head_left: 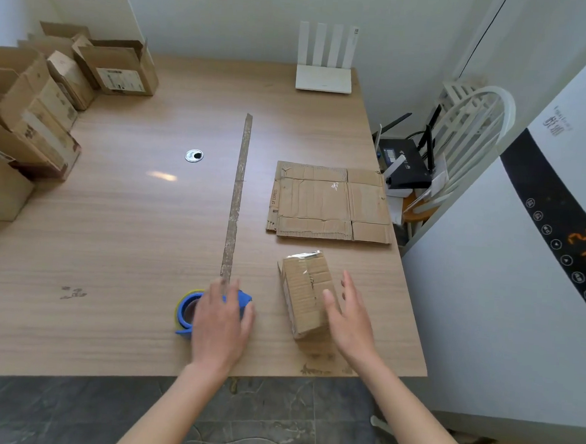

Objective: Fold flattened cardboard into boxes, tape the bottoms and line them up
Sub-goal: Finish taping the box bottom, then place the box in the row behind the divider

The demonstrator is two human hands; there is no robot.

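Observation:
A small folded cardboard box [303,293] lies on the wooden table [123,232] near the front right, clear tape along its seam and far end. My right hand [349,316] is spread with straight fingers at the box's right side, fingertips at its near corner. My left hand [222,317] lies flat over a blue tape dispenser [186,313], fingers extended, covering most of it. A flattened cardboard sheet [330,203] lies farther back on the right.
Several assembled boxes [40,117] stand in a row along the table's left side. A long brown strip [237,198] runs down the table's middle. A white router [324,78] sits at the back; a chair [461,136] and white appliance [522,270] stand to the right.

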